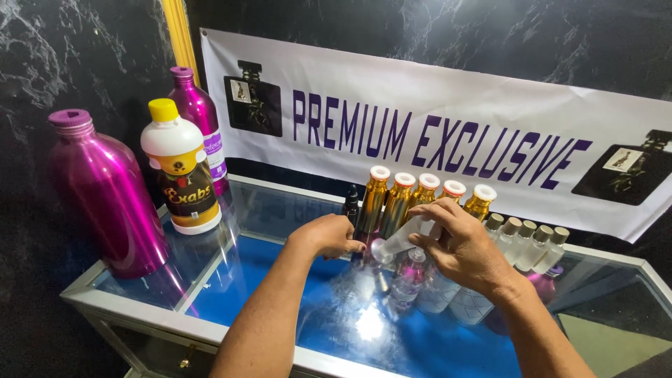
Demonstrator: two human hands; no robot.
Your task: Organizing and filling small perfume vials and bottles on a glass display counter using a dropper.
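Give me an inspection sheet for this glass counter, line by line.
Surface: glass-topped display counter, blue inside, lamp glare near the middle.
Job's things: small clear bottle, tilted, its mouth toward the left hand.
Clutter: five gold bottles with white caps in a row; four small clear bottles at right; two magenta metal bottles; white bottle with yellow cap.
Grippers: right hand holds the clear bottle; left hand is closed at its mouth.
Cables: nothing seen.
Surroundings: white banner on a dark marbled wall.

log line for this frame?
right hand: fingers holding clear bottle, tilted | left hand: curled at its base | behind: gold bottles | surface: glass counter
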